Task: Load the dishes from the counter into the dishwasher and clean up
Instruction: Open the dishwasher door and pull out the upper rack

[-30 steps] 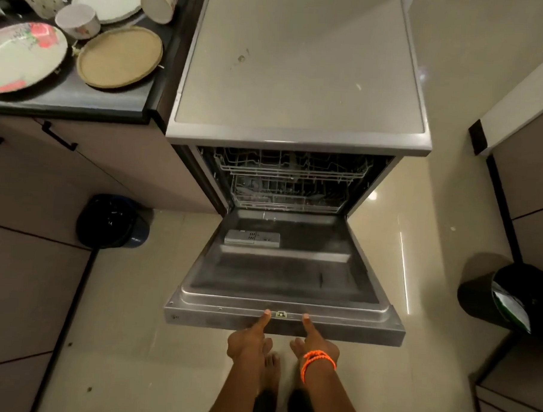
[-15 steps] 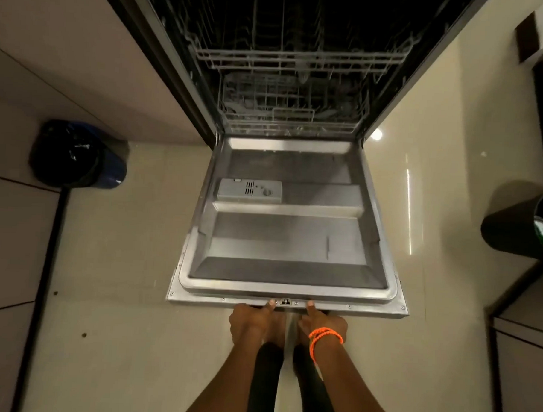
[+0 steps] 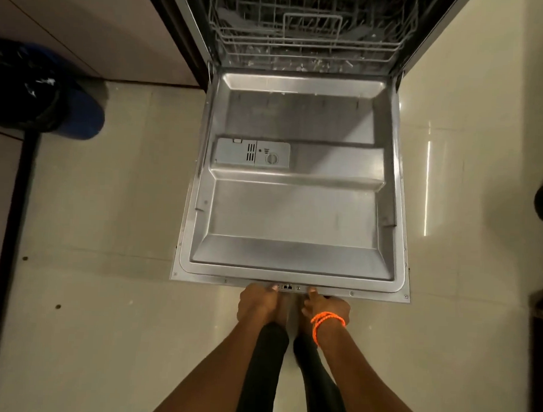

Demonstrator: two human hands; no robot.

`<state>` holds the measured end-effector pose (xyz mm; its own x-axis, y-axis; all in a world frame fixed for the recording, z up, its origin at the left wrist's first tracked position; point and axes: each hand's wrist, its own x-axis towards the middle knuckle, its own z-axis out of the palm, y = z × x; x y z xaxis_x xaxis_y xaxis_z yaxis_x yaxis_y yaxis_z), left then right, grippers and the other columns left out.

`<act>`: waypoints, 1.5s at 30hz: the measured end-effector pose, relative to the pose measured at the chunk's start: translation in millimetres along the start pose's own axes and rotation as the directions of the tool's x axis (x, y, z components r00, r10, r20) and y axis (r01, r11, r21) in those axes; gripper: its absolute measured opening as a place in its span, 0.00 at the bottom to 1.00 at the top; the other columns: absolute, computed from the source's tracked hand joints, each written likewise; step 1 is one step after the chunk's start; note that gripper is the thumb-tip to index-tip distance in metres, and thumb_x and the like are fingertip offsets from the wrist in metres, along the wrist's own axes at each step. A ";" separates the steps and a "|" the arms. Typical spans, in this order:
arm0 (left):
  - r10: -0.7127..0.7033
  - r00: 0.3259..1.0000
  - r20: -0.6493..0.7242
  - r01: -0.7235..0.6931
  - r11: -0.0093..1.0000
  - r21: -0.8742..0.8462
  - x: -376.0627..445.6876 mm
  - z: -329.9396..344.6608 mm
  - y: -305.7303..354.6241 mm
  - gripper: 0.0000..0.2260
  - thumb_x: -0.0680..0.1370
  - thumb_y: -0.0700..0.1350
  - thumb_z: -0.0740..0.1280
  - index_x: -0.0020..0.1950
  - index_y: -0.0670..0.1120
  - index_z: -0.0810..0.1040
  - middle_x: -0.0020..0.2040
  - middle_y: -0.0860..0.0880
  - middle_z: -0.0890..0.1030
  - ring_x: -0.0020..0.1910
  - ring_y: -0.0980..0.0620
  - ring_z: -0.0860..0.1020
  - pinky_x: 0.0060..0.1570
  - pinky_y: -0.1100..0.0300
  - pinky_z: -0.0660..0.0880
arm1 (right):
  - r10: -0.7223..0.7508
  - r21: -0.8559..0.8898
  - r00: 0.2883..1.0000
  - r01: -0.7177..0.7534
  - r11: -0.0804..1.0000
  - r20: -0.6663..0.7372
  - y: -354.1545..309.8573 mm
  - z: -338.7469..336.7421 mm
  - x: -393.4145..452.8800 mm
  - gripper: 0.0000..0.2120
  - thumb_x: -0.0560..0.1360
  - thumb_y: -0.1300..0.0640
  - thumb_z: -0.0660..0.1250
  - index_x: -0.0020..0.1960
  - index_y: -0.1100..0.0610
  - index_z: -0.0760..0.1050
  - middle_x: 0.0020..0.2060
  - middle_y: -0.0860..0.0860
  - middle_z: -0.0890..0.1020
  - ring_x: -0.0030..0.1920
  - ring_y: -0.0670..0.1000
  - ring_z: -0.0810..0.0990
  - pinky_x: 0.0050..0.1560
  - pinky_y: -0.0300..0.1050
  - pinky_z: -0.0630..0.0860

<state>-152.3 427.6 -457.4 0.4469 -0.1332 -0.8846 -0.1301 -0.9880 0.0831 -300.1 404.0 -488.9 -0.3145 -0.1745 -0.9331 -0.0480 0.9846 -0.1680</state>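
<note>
Dishwasher door (image 3: 294, 213) lies flat above tiled floor (image 3: 107, 229); both grips (image 3: 258, 301) (image 3: 325, 306) clasp its edge.

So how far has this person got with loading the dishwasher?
Barely started. Done: the dishwasher door lies folded down flat. In hand: the left hand and right hand both grip its front edge, thumbs on top. Left: the lower rack looks empty and sits pushed in, so all the loading remains. No dishes are in view here.

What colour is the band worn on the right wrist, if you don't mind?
Bright orange; the wristband shows clearly in the head view.
</note>
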 end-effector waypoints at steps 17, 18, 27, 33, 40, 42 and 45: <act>0.079 0.997 0.017 -0.078 0.882 0.466 61.6 34.9 -30.9 0.20 0.82 0.64 0.59 0.56 0.50 0.80 0.46 0.54 0.79 0.46 0.52 0.79 0.45 0.58 0.74 | 0.005 -0.283 0.994 0.026 0.959 0.108 83.3 6.4 170.5 0.25 0.64 0.36 0.72 0.45 0.59 0.84 0.30 0.49 0.85 0.36 0.54 0.85 0.45 0.49 0.84; 0.094 0.995 0.036 -0.100 0.855 0.509 55.5 32.6 -28.4 0.19 0.82 0.63 0.58 0.57 0.50 0.79 0.46 0.54 0.78 0.47 0.53 0.79 0.45 0.59 0.72 | -0.030 -0.320 0.996 0.056 0.946 0.086 53.7 1.4 129.1 0.23 0.67 0.38 0.70 0.44 0.59 0.85 0.29 0.50 0.84 0.33 0.51 0.84 0.41 0.41 0.83; 0.205 0.977 0.057 -0.201 0.803 0.561 -5.9 -21.7 71.7 0.20 0.81 0.58 0.61 0.66 0.47 0.77 0.63 0.48 0.80 0.62 0.47 0.79 0.58 0.55 0.75 | -0.245 -0.353 0.969 0.215 0.910 -0.041 -74.9 -8.8 -2.4 0.17 0.73 0.49 0.63 0.33 0.59 0.79 0.31 0.55 0.83 0.39 0.58 0.83 0.49 0.51 0.80; 0.315 0.949 0.030 -0.282 0.801 0.528 -64.9 -76.5 164.0 0.22 0.82 0.59 0.60 0.68 0.46 0.76 0.65 0.47 0.79 0.62 0.46 0.79 0.57 0.56 0.75 | -0.302 -0.110 0.953 0.296 0.949 -0.036 -171.2 -11.8 -87.9 0.14 0.75 0.57 0.68 0.35 0.65 0.78 0.24 0.59 0.81 0.28 0.58 0.80 0.40 0.57 0.84; 0.460 0.876 -0.143 -0.433 0.882 0.187 -126.0 -164.7 280.8 0.15 0.81 0.58 0.64 0.53 0.48 0.81 0.47 0.51 0.83 0.45 0.51 0.81 0.48 0.56 0.78 | -0.547 0.043 0.837 0.546 0.837 0.012 -308.7 -9.2 -185.8 0.14 0.76 0.53 0.70 0.38 0.62 0.80 0.26 0.58 0.82 0.29 0.57 0.82 0.39 0.56 0.84; 0.493 0.849 -0.188 -0.493 0.869 0.051 -132.3 -187.8 318.5 0.17 0.82 0.59 0.62 0.48 0.46 0.80 0.45 0.48 0.83 0.41 0.51 0.80 0.46 0.55 0.78 | -0.598 0.079 0.801 0.594 0.801 0.039 -350.3 -3.6 -203.2 0.16 0.76 0.50 0.71 0.40 0.63 0.80 0.28 0.57 0.83 0.30 0.56 0.82 0.39 0.55 0.84; 0.530 0.809 -0.254 -0.556 0.830 -0.040 -129.0 -226.5 372.1 0.29 0.81 0.68 0.53 0.46 0.44 0.78 0.43 0.46 0.82 0.37 0.52 0.78 0.37 0.57 0.73 | -0.653 0.152 0.754 0.639 0.754 0.070 -409.3 12.1 -226.3 0.21 0.76 0.43 0.70 0.43 0.64 0.79 0.32 0.59 0.83 0.33 0.56 0.82 0.41 0.54 0.83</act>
<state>-57.9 59.5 -208.5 0.5180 -0.6508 -0.5551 -0.3210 -0.7494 0.5791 -197.9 40.3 -212.8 -0.1394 -0.7755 -0.6158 -0.0936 0.6294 -0.7714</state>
